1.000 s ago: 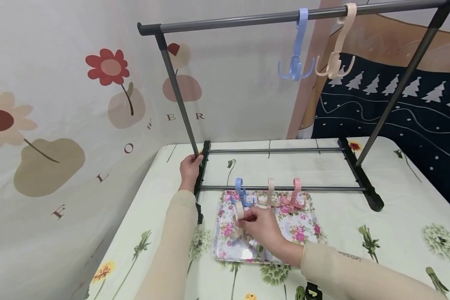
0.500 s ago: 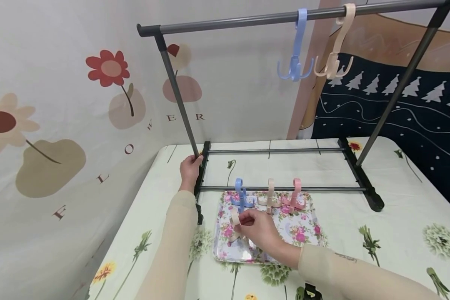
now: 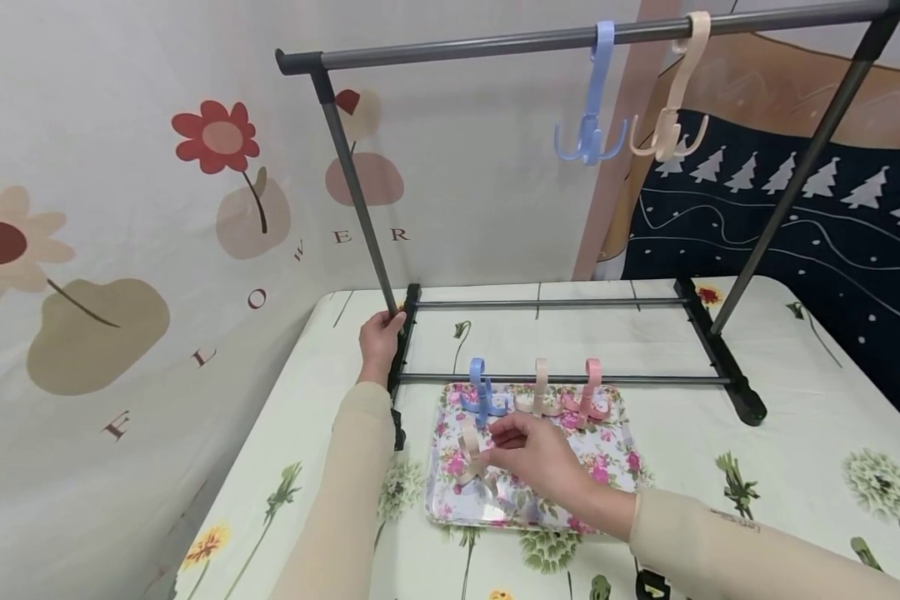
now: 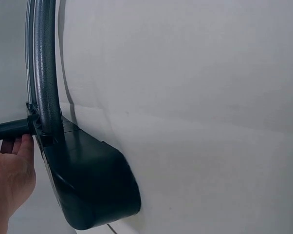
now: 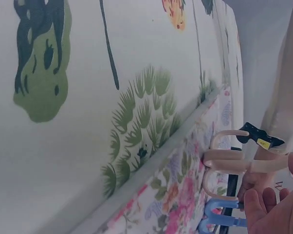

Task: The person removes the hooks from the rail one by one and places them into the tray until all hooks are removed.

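Note:
My left hand [image 3: 379,343] grips the lower end of the left post [image 3: 363,208] of a dark metal rack, just above its black foot [image 4: 98,185]. My right hand [image 3: 543,458] is over the floral tray [image 3: 562,508], its thumb and fingers apart beside a beige multi-prong hook [image 3: 468,450] that stands on the tray's left part. In the right wrist view the hook's stem [image 5: 265,165] reaches up toward the spread thumb and fingers. Behind it, a blue hook [image 3: 483,406], another beige hook [image 3: 541,392] and a pink hook [image 3: 591,400] stand on the tray.
From the rack's top bar [image 3: 457,52] hang a blue hook [image 3: 594,100] and a beige hook [image 3: 678,100]. Two lower crossbars [image 3: 660,380] run close over the flower-print tablecloth [image 3: 817,492], the front one along the tray's back edge. The right foot [image 3: 750,408] sticks forward.
The beige hook under my right hand has gone down and slightly left onto the tray. The right fingers have let go of it and moved right. My left hand has stayed put.

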`<action>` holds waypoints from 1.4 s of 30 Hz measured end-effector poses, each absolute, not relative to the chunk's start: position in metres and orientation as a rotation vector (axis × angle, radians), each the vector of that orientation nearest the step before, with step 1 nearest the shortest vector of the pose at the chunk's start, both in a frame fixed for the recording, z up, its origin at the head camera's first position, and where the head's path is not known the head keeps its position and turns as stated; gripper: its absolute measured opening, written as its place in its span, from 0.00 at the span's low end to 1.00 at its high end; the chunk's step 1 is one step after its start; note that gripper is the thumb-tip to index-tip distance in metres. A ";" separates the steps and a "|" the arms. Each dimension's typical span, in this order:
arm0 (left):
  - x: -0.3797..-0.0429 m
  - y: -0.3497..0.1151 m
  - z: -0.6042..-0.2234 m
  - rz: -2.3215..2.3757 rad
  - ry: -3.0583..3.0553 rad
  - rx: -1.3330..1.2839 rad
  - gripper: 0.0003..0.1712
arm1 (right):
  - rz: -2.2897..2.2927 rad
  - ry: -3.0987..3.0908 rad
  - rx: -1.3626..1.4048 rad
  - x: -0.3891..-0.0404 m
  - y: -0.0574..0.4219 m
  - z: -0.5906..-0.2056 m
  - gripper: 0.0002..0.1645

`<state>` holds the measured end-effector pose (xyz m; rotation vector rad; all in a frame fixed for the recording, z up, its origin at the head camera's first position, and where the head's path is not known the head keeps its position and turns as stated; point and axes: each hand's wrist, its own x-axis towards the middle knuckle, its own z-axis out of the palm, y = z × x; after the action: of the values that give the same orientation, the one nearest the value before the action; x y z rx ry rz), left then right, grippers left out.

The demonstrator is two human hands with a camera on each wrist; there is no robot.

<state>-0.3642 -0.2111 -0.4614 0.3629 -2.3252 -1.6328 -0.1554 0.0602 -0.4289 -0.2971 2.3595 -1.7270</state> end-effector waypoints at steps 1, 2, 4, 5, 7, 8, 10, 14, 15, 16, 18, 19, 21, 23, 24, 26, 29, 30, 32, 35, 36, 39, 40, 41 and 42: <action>-0.364 -0.211 -0.462 -1.635 -2.327 0.362 0.20 | -1.731 2.363 -0.290 -0.155 0.062 -0.426 0.21; -0.364 -0.211 -0.462 -1.637 -2.328 0.362 0.20 | -1.740 2.366 -0.286 -0.154 0.064 -0.423 0.21; -0.364 -0.211 -0.462 -1.639 -2.330 0.365 0.21 | -1.748 2.386 -0.281 -0.153 0.068 -0.417 0.21; -0.364 -0.211 -0.462 -1.640 -2.330 0.367 0.21 | -1.752 2.395 -0.285 -0.153 0.070 -0.413 0.21; -0.364 -0.211 -0.462 -1.643 -2.331 0.370 0.21 | -1.778 2.405 -0.297 -0.154 0.075 -0.406 0.20; -0.364 -0.211 -0.462 -1.644 -2.332 0.371 0.21 | -1.795 2.411 -0.297 -0.155 0.078 -0.401 0.19; -0.364 -0.211 -0.462 -1.642 -2.333 0.372 0.21 | -1.837 2.406 -0.300 -0.159 0.085 -0.391 0.18; -0.363 -0.211 -0.461 -1.641 -2.335 0.372 0.21 | -1.898 2.464 -0.296 -0.175 0.103 -0.364 0.19; -0.363 -0.211 -0.461 -1.638 -2.337 0.372 0.21 | -1.908 2.485 -0.292 -0.179 0.107 -0.357 0.20; -0.363 -0.211 -0.461 -1.636 -2.338 0.371 0.22 | -1.909 2.522 -0.287 -0.184 0.112 -0.350 0.22; -0.363 -0.211 -0.461 -1.634 -2.339 0.367 0.22 | -1.936 2.569 -0.267 -0.193 0.121 -0.335 0.24; -0.363 -0.211 -0.461 -1.631 -2.340 0.364 0.22 | -1.955 2.592 -0.259 -0.197 0.125 -0.328 0.25; -0.363 -0.211 -0.461 -1.633 -2.336 0.362 0.22 | -2.007 2.629 -0.257 -0.205 0.133 -0.315 0.26; -0.363 -0.211 -0.462 -1.635 -2.331 0.359 0.21 | -2.054 2.674 -0.251 -0.211 0.140 -0.304 0.26; -0.363 -0.211 -0.462 -1.638 -2.327 0.358 0.21 | -2.068 2.703 -0.246 -0.214 0.144 -0.298 0.25; -0.362 -0.211 -0.462 -1.651 -2.316 0.359 0.21 | -2.100 2.744 -0.224 -0.220 0.152 -0.286 0.25; -0.362 -0.210 -0.461 -1.656 -2.309 0.355 0.21 | -2.141 2.792 -0.160 -0.227 0.162 -0.268 0.25; -0.362 -0.210 -0.461 -1.657 -2.309 0.353 0.21 | -2.169 2.794 -0.142 -0.230 0.166 -0.262 0.25; -0.362 -0.210 -0.460 -1.653 -2.311 0.353 0.21 | -2.230 2.794 -0.116 -0.236 0.171 -0.252 0.24; -0.362 -0.210 -0.459 -1.649 -2.314 0.356 0.21 | -2.315 2.807 -0.098 -0.246 0.178 -0.239 0.22; -0.362 -0.211 -0.459 -1.648 -2.315 0.361 0.21 | -2.340 2.817 -0.091 -0.250 0.180 -0.235 0.21; -0.362 -0.212 -0.459 -1.649 -2.313 0.369 0.20 | -2.379 2.864 -0.058 -0.261 0.186 -0.224 0.21; -0.362 -0.212 -0.459 -1.649 -2.313 0.370 0.20 | -2.386 2.880 -0.033 -0.265 0.189 -0.220 0.21; -0.362 -0.212 -0.459 -1.654 -2.311 0.369 0.20 | -2.401 2.883 -0.009 -0.269 0.191 -0.216 0.21; -0.361 -0.212 -0.459 -1.658 -2.308 0.367 0.20 | -2.404 2.895 0.015 -0.272 0.193 -0.212 0.21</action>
<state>-0.3615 -0.2124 -0.4592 0.3672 -2.3082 -1.6577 -0.2723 0.1932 -0.2124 0.0150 2.8954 -2.4042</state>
